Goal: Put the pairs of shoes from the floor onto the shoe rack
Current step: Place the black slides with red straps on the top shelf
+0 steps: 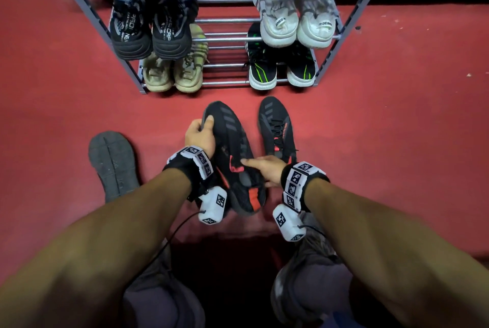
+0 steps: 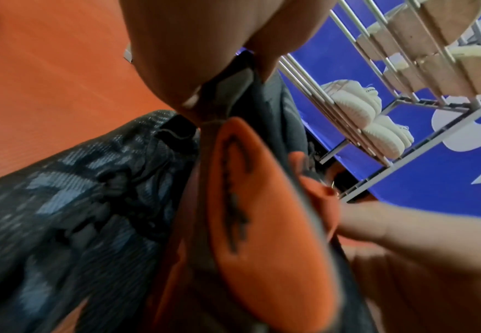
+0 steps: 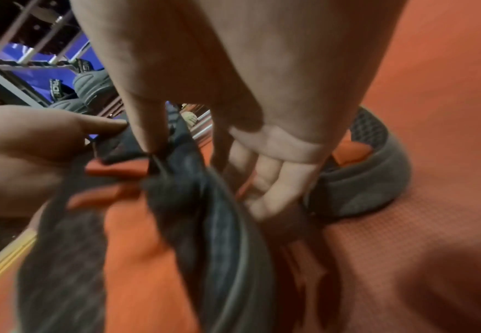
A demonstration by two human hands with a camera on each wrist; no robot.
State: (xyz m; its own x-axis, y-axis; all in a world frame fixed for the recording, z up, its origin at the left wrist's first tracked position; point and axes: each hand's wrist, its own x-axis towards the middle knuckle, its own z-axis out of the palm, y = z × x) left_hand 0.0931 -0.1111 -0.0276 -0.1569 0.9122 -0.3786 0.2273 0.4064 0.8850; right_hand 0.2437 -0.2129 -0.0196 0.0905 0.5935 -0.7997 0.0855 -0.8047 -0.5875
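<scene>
Left hand: our left hand (image 1: 199,136) grips the toe end of the black-and-red shoe (image 1: 232,153), fingers curled over its edge, thumb on the near side.
Right hand: our right hand (image 1: 264,169) meets the same shoe near its collar; the forefinger lies out straight along the upper, and in the right wrist view the fingertips (image 3: 151,144) pinch the dark fabric at the opening.
Held shoe: it hangs between our two hands, tilted on its side above the red floor (image 1: 383,129), heel toward us.
Its partner: the second black shoe (image 1: 276,132) stands upright on the floor just beyond our right hand, laces up.
Gray sole: an overturned gray shoe (image 1: 112,163) lies well to the outer side of our left hand, sole up.
Shoe rack: the shoe rack (image 1: 333,44) stands ahead of both hands.
Upper shelf in view: a black pair (image 1: 153,18) beyond our left hand, a white pair (image 1: 293,7) beyond our right.
Lower shelf: a beige pair (image 1: 174,71) and a black-and-green pair (image 1: 280,68).
Top edge: pale soles (image 2: 422,45) rest on a higher shelf, seen from below in the left wrist view.
</scene>
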